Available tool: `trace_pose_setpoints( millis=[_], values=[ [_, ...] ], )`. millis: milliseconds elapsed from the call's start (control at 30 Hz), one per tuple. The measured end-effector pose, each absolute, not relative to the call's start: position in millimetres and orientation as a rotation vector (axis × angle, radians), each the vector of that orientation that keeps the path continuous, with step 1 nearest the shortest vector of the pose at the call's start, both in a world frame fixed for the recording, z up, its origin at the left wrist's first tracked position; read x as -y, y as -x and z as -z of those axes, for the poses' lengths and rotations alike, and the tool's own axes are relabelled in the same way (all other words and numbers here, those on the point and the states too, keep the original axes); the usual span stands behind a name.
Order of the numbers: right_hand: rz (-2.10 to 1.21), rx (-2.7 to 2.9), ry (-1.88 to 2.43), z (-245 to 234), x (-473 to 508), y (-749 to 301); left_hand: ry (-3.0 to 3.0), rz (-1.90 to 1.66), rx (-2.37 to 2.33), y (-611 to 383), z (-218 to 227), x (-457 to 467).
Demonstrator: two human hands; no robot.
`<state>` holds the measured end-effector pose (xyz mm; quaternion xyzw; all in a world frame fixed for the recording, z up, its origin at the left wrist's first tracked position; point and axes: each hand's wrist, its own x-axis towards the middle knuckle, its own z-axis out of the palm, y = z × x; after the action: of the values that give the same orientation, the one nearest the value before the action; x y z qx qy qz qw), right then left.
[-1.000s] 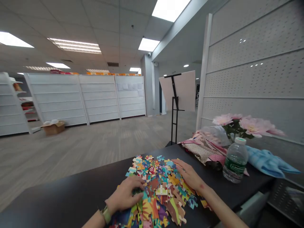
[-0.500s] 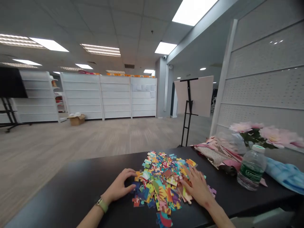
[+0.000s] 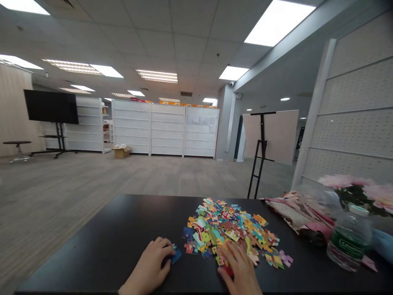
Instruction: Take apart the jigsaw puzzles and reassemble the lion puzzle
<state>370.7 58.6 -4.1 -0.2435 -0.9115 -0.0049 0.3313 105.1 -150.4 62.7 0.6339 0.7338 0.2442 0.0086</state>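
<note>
A heap of colourful jigsaw puzzle pieces (image 3: pixel 215 233) lies spread on the black tabletop. Left of it, my left hand (image 3: pixel 153 262) is curled at the table surface, thumb and fingers closed on a blue puzzle piece (image 3: pixel 176 255) that pokes out past the fingertips. Over the heap's near edge rests my right hand (image 3: pixel 239 266), its fingers stretched across the pieces and its thumb apart. A red puzzle piece (image 3: pixel 227 269) shows between that thumb and the fingers, partly covered by the hand.
A green-labelled water bottle (image 3: pixel 350 239), patterned cloth (image 3: pixel 291 209) and pink flowers (image 3: pixel 344 182) stand at the right. Beyond the black table (image 3: pixel 123 229) are an easel board (image 3: pixel 279 137), white shelves (image 3: pixel 167 129), a cardboard box (image 3: pixel 122 152) and a screen on a stand (image 3: pixel 51 107).
My left hand has drawn a blue piece leftward, away from the heap. My right hand has moved from the heap's right side to its near edge, over the red piece. The view has turned left.
</note>
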Motion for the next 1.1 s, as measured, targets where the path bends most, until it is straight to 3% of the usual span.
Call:
trace_pose_setpoints(
  millis=[267, 533, 700, 1100],
  values=[
    [-0.389, 2.110, 0.835, 2.4, -94.3, -396.6, -1.920, -0.802, -2.423, -104.2, -51.0, 171.2],
    [-0.278, 2.384, 0.816, -24.4, -78.7, -371.7, -2.129, -0.748, -2.447, -112.0, -51.1, 173.9],
    [-0.253, 2.294, 0.801, -22.1, -83.6, -370.4, -2.400, -0.670, -2.296, -109.2, -49.6, 177.1],
    [-0.262, 2.147, 0.645, -13.4, -90.9, -376.5, -2.353, -0.603, -2.496, -118.7, -55.5, 174.3]
  ],
)
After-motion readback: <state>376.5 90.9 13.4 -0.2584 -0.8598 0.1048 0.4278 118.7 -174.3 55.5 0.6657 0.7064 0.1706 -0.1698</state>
